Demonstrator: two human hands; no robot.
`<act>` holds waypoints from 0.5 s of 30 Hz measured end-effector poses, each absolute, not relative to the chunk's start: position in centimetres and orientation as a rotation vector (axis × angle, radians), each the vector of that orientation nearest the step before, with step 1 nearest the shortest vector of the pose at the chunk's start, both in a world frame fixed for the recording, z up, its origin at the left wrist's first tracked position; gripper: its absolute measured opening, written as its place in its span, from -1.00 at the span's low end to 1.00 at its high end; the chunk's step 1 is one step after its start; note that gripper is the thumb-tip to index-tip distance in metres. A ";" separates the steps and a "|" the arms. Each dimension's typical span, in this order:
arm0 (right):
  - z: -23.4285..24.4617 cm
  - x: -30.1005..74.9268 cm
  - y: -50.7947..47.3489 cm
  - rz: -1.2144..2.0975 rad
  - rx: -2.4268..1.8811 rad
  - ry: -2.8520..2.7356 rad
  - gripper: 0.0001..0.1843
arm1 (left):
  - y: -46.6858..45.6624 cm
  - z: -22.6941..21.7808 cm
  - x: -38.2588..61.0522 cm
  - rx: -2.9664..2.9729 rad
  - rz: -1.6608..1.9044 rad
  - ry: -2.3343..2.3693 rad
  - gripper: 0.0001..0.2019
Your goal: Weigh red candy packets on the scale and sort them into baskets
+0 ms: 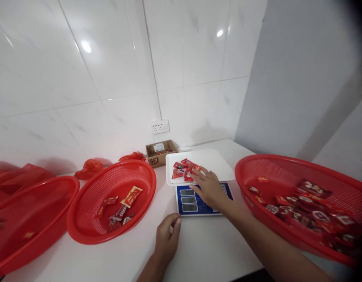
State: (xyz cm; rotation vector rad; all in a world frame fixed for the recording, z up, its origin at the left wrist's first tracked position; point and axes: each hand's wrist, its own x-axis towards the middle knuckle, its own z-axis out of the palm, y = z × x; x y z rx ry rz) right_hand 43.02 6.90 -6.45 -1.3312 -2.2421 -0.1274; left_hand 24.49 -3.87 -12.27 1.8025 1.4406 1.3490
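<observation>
Left hand (167, 238) beside scale (201, 200), right hand (209, 188) over packets (178, 172)

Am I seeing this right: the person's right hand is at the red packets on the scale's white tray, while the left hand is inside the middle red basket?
Not quite: the left hand is outside the middle red basket, by the near left corner of the scale, as the head view shows. The right hand is indeed at the red packets on the white tray.
</observation>
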 end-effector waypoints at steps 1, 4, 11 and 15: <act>-6.4 42.5 7.5 -0.168 -1.362 -2.273 -0.59 | -3.9 -12.3 24.4 1.794 1.359 1.440 -0.78; -6.7 41.5 8.4 -0.214 -1.403 -2.349 -0.56 | -3.9 -12.4 24.3 1.766 1.379 1.451 -0.78; -6.6 42.5 8.8 -0.184 -1.504 -2.278 -0.62 | -4.0 -12.5 24.4 1.761 1.313 1.419 -0.77; -5.9 41.2 8.9 -0.190 -1.343 -2.359 -0.53 | -4.1 -12.5 24.6 1.775 1.287 1.407 -0.75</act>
